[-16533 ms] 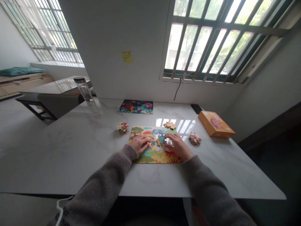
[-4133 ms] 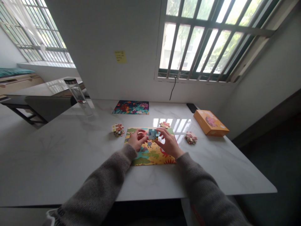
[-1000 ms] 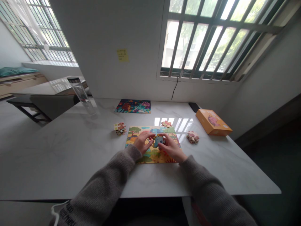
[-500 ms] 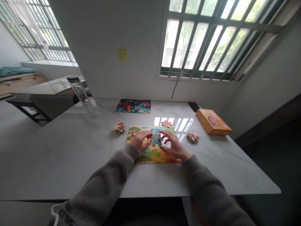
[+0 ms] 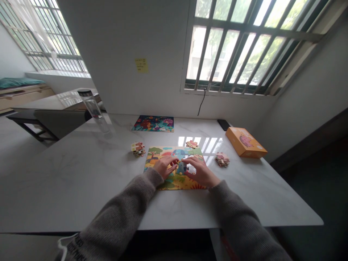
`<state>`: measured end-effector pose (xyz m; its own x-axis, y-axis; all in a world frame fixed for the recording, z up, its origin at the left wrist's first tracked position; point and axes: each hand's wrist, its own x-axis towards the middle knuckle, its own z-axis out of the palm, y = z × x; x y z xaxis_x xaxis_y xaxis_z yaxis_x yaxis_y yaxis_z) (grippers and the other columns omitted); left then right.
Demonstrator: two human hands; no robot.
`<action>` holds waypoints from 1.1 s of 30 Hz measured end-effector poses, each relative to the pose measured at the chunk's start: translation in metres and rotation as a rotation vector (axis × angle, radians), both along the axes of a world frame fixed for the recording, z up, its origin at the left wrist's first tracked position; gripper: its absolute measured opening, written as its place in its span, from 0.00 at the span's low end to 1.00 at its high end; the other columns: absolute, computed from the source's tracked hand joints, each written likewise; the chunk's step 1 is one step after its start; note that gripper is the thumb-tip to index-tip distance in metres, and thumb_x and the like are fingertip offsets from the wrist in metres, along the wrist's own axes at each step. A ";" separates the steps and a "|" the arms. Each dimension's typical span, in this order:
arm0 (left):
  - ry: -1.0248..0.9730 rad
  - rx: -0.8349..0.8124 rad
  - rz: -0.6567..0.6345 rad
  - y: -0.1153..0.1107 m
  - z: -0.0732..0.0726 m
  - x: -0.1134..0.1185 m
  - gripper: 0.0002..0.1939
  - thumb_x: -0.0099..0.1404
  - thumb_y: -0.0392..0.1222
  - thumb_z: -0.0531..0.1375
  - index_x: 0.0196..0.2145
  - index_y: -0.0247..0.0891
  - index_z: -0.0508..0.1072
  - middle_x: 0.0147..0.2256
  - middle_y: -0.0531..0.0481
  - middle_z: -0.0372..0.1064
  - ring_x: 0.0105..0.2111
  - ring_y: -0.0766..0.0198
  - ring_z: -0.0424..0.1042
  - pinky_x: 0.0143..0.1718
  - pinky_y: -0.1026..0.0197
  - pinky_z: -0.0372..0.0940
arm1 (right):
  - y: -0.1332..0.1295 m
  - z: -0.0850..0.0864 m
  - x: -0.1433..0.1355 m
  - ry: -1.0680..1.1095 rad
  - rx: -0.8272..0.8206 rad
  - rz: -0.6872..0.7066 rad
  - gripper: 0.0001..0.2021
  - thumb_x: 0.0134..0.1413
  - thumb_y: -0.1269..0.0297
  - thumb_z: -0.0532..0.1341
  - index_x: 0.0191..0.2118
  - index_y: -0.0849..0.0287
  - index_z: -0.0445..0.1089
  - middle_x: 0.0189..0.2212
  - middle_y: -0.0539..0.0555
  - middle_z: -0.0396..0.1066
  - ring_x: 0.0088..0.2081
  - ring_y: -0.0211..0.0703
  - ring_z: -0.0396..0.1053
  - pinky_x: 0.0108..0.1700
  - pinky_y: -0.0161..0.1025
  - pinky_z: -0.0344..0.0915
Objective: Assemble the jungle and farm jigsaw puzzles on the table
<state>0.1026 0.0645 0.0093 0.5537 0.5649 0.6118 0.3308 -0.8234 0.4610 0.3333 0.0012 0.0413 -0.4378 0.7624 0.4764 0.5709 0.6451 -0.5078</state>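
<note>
A mostly assembled jigsaw puzzle [image 5: 176, 185] with a colorful animal scene lies flat on the table in front of me. A blue puzzle piece [image 5: 181, 168] is between my two hands, over the middle of the picture. My left hand [image 5: 165, 166] has curved fingers and thumb at the piece's left side. Bent round its upper and right edges are the fingers of my right hand [image 5: 199, 171], with the thumb lower down. The fingertips partly hide the piece. Loose pieces [image 5: 192, 144] rest at the puzzle's far edge.
Small stacks of pieces stand left [image 5: 138, 148] and right [image 5: 222, 159] of the puzzle. Farther back lie a dark picture sheet [image 5: 153, 123], a black phone [image 5: 223, 125] and an orange box [image 5: 246, 142]. A clear bottle [image 5: 94, 108] stands at the back left.
My fingers have drawn closer together around the blue piece, which now sits slightly nearer to me and shows less of its surface. The view has tipped a little upward.
</note>
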 end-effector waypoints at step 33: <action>0.159 0.056 0.057 0.000 0.006 -0.003 0.35 0.57 0.52 0.69 0.59 0.40 0.66 0.53 0.39 0.68 0.55 0.46 0.66 0.58 0.42 0.63 | 0.000 -0.005 -0.009 0.036 -0.019 -0.063 0.35 0.54 0.69 0.65 0.67 0.49 0.58 0.54 0.60 0.69 0.53 0.54 0.68 0.57 0.56 0.66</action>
<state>0.0991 0.0649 0.0157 0.6140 0.5656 0.5505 0.4426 -0.8242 0.3532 0.3242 0.0015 0.0367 -0.3714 0.7970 0.4763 0.5911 0.5986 -0.5406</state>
